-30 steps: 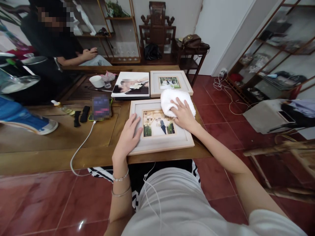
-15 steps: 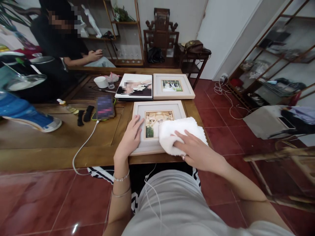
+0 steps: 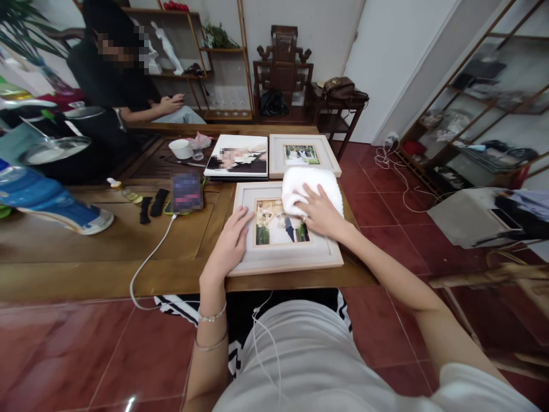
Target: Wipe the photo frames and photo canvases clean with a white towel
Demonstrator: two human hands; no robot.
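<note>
Okay, the framed photo [image 3: 283,258] lies flat at the near edge of the surface [image 3: 86,252], straight in front of us. The right hand [image 3: 322,213] presses a white cloth [image 3: 319,178] onto its upper right corner, fingers spread flat, not curled round it. The left hand [image 3: 229,243] rests on the left border, fingers flat, slightly apart, gripping nothing. We'd judge light, even pressure best, with the left hand pinning the frame. Beyond are a second frame [image 3: 303,167], a photo album [image 3: 238,166], a phone [image 3: 186,193] on a cable [image 3: 146,263] and a bowl [image 3: 180,149]. Another person [image 3: 115,86] sits across. The floor [image 3: 86,343] is red tile, with shelves [image 3: 472,114] at right.
</note>
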